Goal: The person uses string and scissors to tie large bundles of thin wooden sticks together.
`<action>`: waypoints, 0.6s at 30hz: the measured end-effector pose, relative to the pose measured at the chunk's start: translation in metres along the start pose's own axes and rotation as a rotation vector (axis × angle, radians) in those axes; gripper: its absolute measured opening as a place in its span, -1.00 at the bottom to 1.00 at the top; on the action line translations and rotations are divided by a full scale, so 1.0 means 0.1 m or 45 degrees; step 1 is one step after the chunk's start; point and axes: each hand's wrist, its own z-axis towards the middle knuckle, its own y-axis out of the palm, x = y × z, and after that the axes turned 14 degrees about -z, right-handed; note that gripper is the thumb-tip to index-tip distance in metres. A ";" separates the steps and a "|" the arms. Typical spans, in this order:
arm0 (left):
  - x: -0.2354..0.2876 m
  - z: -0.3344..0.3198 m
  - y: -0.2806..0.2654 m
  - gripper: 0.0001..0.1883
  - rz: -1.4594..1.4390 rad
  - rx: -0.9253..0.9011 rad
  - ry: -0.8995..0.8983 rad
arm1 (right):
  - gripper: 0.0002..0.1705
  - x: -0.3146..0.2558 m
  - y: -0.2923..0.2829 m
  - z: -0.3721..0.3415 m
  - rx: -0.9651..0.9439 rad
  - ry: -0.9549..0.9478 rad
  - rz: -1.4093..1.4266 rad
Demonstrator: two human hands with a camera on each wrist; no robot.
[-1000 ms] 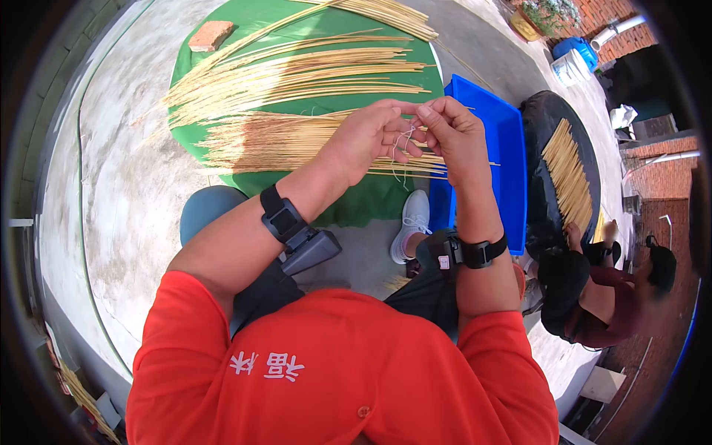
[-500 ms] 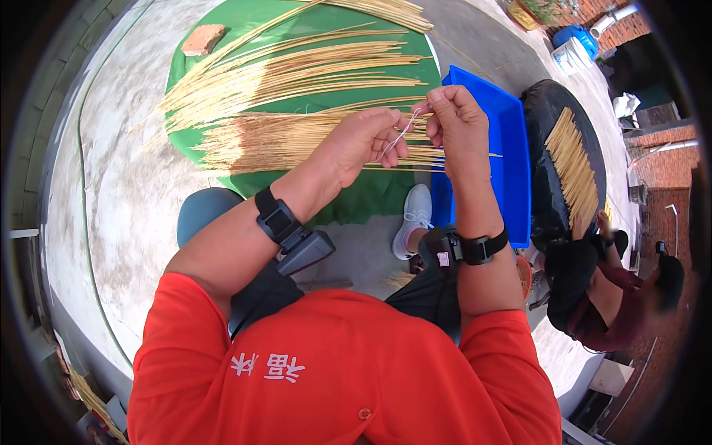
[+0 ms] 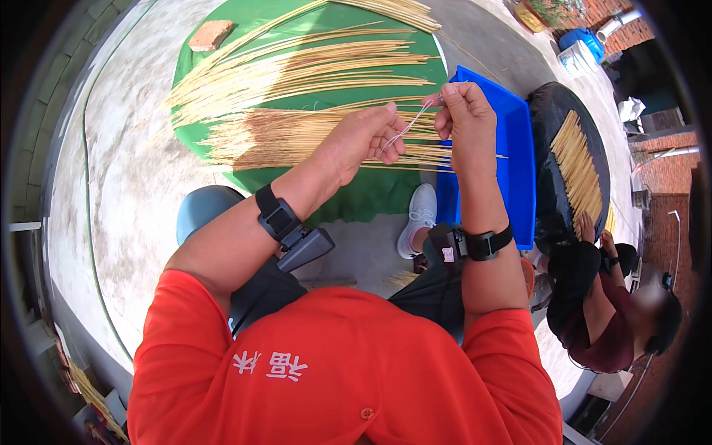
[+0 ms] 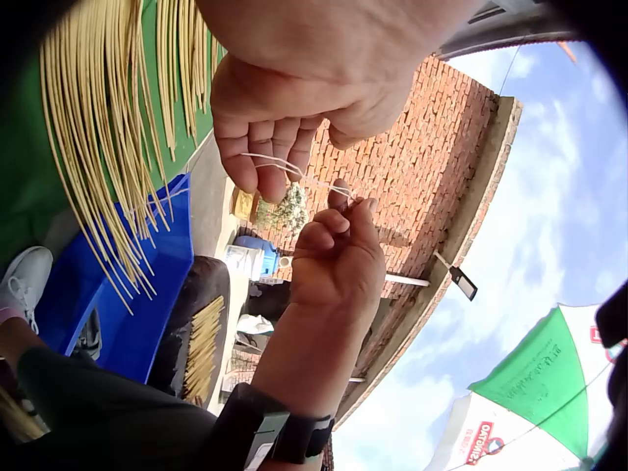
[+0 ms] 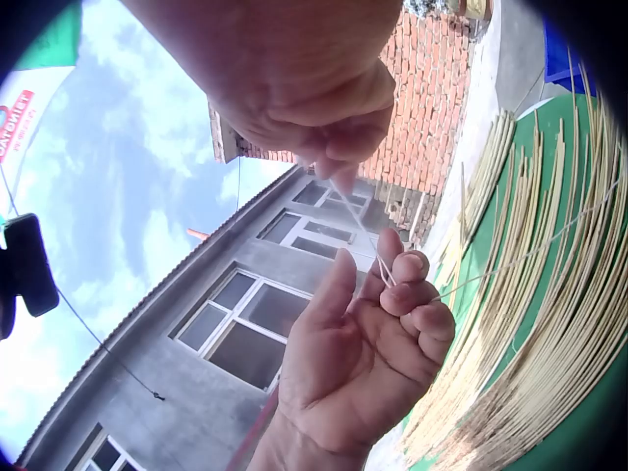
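A thin white string [image 3: 415, 124] stretches between my two hands above the stalks. My right hand [image 3: 472, 126] pinches one end between thumb and fingertips. My left hand [image 3: 361, 142] has its fingers curled round the other end, with its thumb standing apart from them, as the right wrist view shows. There, the string [image 5: 361, 222] runs doubled into the left hand's fingers [image 5: 410, 294]. Beneath the hands, a layer of long straw-coloured stalks [image 3: 278, 141] with brownish bushy tips lies on the green cloth [image 3: 348, 196].
More stalks [image 3: 319, 63] lie farther back on the cloth, near a brick [image 3: 211, 35]. A blue tub [image 3: 525, 170] stands at the table's right. Beyond it, another person [image 3: 604, 304] sits by a black-covered round table [image 3: 549, 111] with stalks [image 3: 577, 167] on it.
My hands were close together with the string bunched at the fingers. The right hand has moved away to the right, drawing the string out between them.
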 end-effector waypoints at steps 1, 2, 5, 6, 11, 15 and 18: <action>0.00 0.00 -0.01 -0.64 -0.001 0.002 0.000 | -0.81 0.00 0.00 0.01 0.015 0.003 0.002; 0.00 0.00 -0.02 -0.61 0.011 0.011 -0.005 | -0.81 0.01 -0.01 0.02 0.012 0.005 0.002; 0.00 0.00 -0.04 -0.60 0.033 0.022 -0.022 | -0.88 0.03 -0.02 0.03 -0.041 0.008 0.039; 0.00 -0.01 -0.05 -0.60 0.044 0.024 -0.034 | -0.88 0.02 -0.01 0.03 -0.047 0.009 0.040; -0.02 -0.02 -0.11 -0.73 0.151 -0.053 -0.018 | -0.89 0.04 0.00 0.03 -0.034 -0.005 0.023; -0.03 -0.03 -0.14 -0.85 0.134 -0.076 -0.022 | -0.85 0.02 -0.01 0.03 -0.006 0.006 0.022; -0.06 0.01 -0.20 -0.86 0.150 -0.086 -0.028 | -0.85 0.04 -0.01 0.04 0.001 0.007 0.029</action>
